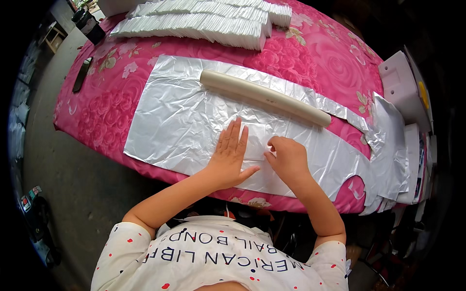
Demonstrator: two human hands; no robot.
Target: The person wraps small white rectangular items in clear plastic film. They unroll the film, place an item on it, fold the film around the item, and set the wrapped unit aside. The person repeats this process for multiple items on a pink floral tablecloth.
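A wide silver foil-like sheet [170, 111], creased all over, is spread on the table before me. My left hand [229, 155] lies flat on it, fingers stretched together and thumb apart. Under and beside those fingers is a small pale square piece [255, 135], partly hidden by the hand. At its right edge, my right hand [289, 159] is curled with thumb and forefinger close together. What those fingertips pinch, if anything, is too small to make out. Beyond both hands a long beige tube [264, 98] rests slantwise on the sheet.
A pink floral cloth [104, 116] covers the table. Long rows of stacked white packets [194, 30] stand at the back. A phone [82, 74] and a dark bottle [88, 25] are at the left. Cut silver sheets [391, 145] and a white box [400, 87] lie right.
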